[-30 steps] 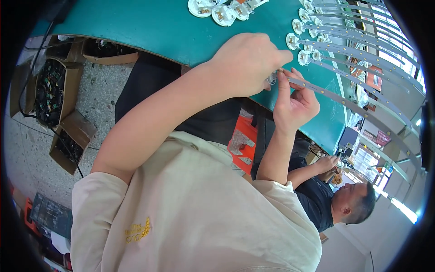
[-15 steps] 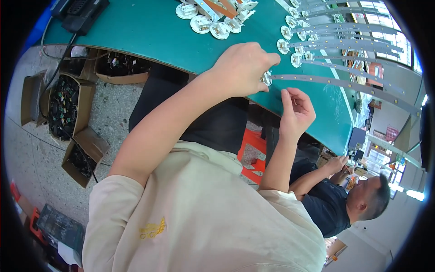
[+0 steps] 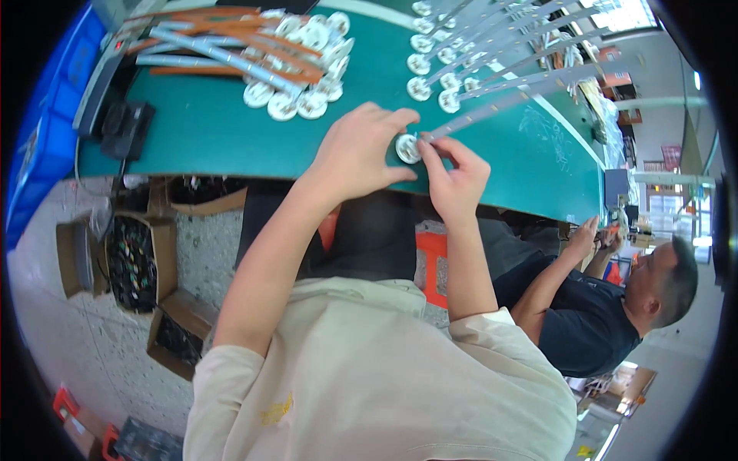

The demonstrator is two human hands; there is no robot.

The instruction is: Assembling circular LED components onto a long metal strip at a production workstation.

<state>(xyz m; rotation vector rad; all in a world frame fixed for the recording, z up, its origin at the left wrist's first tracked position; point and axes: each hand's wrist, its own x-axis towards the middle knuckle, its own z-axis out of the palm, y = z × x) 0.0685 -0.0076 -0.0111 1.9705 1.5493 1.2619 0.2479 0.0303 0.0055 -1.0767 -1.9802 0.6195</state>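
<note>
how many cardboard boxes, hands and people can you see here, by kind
cardboard boxes on the floor: 3
person's own hands, left hand and right hand, both on a round white disc on the green table: 2
co-worker: 1
total: 6

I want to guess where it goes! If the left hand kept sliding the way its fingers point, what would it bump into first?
Most likely the round white disc it already touches at its fingertips. The left hand points rightward across the green table. Just past the disc lies its long silver strip, and the right hand pinches the disc from below.
</note>
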